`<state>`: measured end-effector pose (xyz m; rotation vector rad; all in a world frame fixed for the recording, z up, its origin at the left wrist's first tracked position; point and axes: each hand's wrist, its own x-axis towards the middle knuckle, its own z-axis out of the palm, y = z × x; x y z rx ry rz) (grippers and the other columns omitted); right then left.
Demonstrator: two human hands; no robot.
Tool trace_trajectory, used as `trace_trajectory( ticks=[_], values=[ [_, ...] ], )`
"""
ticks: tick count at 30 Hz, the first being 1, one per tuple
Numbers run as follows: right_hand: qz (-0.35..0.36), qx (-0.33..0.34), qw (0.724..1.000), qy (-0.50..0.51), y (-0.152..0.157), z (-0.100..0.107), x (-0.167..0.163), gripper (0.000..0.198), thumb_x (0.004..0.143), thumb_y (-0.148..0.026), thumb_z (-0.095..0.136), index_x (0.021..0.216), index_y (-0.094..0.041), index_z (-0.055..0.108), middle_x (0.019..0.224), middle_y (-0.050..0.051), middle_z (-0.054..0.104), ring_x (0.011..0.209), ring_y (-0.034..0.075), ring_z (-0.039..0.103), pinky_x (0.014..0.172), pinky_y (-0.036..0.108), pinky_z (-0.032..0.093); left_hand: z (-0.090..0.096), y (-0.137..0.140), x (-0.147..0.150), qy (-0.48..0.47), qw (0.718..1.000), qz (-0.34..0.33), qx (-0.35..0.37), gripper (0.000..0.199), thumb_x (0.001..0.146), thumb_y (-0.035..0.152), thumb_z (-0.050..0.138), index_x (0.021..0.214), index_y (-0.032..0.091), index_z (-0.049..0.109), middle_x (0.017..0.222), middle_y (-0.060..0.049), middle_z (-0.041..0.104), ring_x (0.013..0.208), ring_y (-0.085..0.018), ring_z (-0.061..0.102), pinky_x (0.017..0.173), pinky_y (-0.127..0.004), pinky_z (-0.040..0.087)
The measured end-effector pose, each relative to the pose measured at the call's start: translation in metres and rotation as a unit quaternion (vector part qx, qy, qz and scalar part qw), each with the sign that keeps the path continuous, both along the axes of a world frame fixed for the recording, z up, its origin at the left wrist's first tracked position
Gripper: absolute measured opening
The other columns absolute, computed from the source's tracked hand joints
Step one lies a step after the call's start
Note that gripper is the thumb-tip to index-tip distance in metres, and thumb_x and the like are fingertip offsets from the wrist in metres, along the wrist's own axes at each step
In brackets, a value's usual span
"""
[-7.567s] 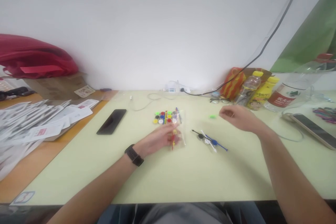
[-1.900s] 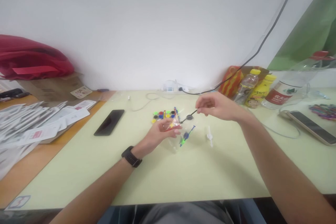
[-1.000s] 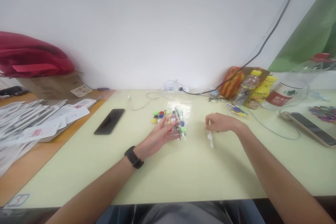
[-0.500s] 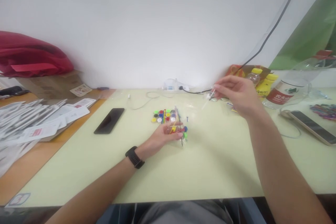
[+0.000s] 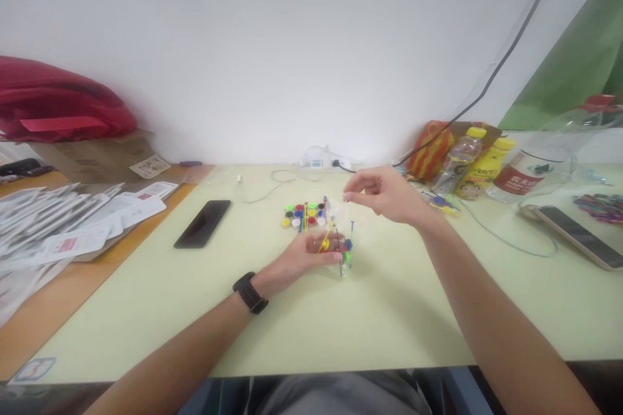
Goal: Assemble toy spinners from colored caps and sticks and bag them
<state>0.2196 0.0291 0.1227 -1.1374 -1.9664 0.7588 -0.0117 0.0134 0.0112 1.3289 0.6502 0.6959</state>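
Note:
My left hand (image 5: pixel 304 258), with a black watch on its wrist, holds a small clear plastic bag (image 5: pixel 342 231) upright just above the pale green table (image 5: pixel 370 318). Inside the bag are thin coloured sticks with round discs: yellow, blue, green, black. My right hand (image 5: pixel 384 194) hovers at the bag's open top, thumb and forefinger pinched together. A pale bit at the fingertips looks like the white stick; most of it is hidden. A cluster of coloured discs (image 5: pixel 304 215) lies just behind the bag.
A black phone (image 5: pixel 203 224) lies to the left, beyond it a heap of white packets (image 5: pixel 63 230) and a red bag (image 5: pixel 58 104). At the back right stand yellow-capped bottles (image 5: pixel 479 165) and a large clear bottle (image 5: pixel 533 172). A second phone (image 5: pixel 579 237) lies at right.
My right hand picked the white stick off the table, lifted it up to the right, and has now come back left to the bag's mouth. My left hand kept hold of the bag.

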Motion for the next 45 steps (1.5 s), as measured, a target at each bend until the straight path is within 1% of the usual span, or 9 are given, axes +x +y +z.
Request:
trace_trajectory(
  ticks=[5,8,12,19,25,29,36,42,45],
  values=[
    [0.072,-0.029,0.996,-0.045,0.006,0.003,-0.003,0.020,0.082,-0.038,0.073,0.088,-0.018,0.074,0.089,0.006,0.077,0.078,0.018,0.068,0.065,0.026,0.048,0.001,-0.001,0.001,-0.006,1.000,0.003,-0.001,0.044,0.079,0.033,0.086,0.118,0.019,0.073,0.117,-0.011,0.074,0.110,-0.027,0.068,0.101,-0.040,0.049],
    [0.096,-0.039,0.990,-0.092,0.008,0.008,0.000,0.015,0.082,-0.033,0.071,0.086,-0.019,0.074,0.086,0.004,0.077,0.076,0.017,0.068,0.064,0.026,0.046,0.002,-0.002,0.001,-0.006,1.000,-0.001,0.002,0.043,0.080,0.033,0.085,0.119,0.019,0.072,0.117,-0.011,0.073,0.111,-0.026,0.068,0.102,-0.040,0.049],
    [0.088,-0.039,0.990,-0.107,0.008,0.017,0.005,0.012,0.081,-0.030,0.071,0.086,-0.019,0.073,0.084,0.004,0.078,0.075,0.018,0.069,0.063,0.026,0.046,0.003,-0.002,0.001,-0.006,1.000,-0.011,0.006,0.042,0.081,0.032,0.084,0.119,0.020,0.072,0.115,-0.009,0.073,0.111,-0.025,0.067,0.103,-0.038,0.048],
    [0.149,-0.099,0.971,-0.158,0.006,0.029,0.007,0.013,0.080,-0.033,0.074,0.084,-0.021,0.076,0.083,0.003,0.078,0.073,0.017,0.068,0.060,0.025,0.045,0.004,-0.005,0.002,0.007,1.000,-0.016,0.009,0.044,0.080,0.033,0.084,0.120,0.021,0.072,0.116,-0.009,0.072,0.110,-0.025,0.067,0.101,-0.041,0.050],
    [0.145,-0.092,0.974,-0.150,0.008,0.036,0.014,0.016,0.079,-0.036,0.077,0.085,-0.021,0.078,0.086,0.004,0.079,0.079,0.019,0.071,0.063,0.026,0.049,0.004,-0.004,0.001,-0.001,1.000,-0.013,0.018,0.040,0.080,0.033,0.084,0.117,0.020,0.073,0.117,-0.009,0.072,0.110,-0.024,0.067,0.098,-0.035,0.051],
    [0.138,-0.081,0.981,-0.111,0.008,0.036,0.009,0.015,0.081,-0.035,0.076,0.087,-0.021,0.076,0.089,0.005,0.080,0.083,0.020,0.073,0.066,0.027,0.050,0.001,-0.002,0.000,-0.009,1.000,-0.016,-0.012,0.046,0.080,0.031,0.085,0.122,0.021,0.070,0.119,-0.010,0.073,0.113,-0.025,0.067,0.101,-0.038,0.049],
    [0.090,-0.055,0.991,-0.084,0.005,0.043,0.014,0.013,0.081,-0.032,0.075,0.086,-0.019,0.075,0.088,0.007,0.080,0.080,0.021,0.071,0.063,0.028,0.047,-0.001,-0.002,0.000,-0.018,0.999,-0.019,-0.019,0.048,0.081,0.030,0.084,0.125,0.020,0.069,0.123,-0.012,0.071,0.114,-0.025,0.067,0.101,-0.039,0.049],
    [0.125,-0.088,0.985,-0.084,0.004,0.037,0.006,0.018,0.085,-0.035,0.071,0.093,-0.019,0.074,0.092,0.007,0.081,0.078,0.019,0.070,0.060,0.026,0.045,0.003,-0.004,0.002,-0.006,1.000,-0.008,0.015,0.043,0.082,0.033,0.082,0.121,0.020,0.071,0.117,-0.011,0.072,0.109,-0.024,0.067,0.096,-0.036,0.050],
    [0.157,-0.094,0.978,-0.105,0.007,0.034,0.002,0.017,0.087,-0.034,0.070,0.093,-0.019,0.074,0.094,0.007,0.080,0.088,0.021,0.073,0.066,0.026,0.049,0.003,-0.005,0.003,-0.003,1.000,-0.002,0.021,0.043,0.083,0.035,0.082,0.121,0.020,0.071,0.116,-0.011,0.072,0.108,-0.024,0.066,0.096,-0.036,0.050]
  ],
)
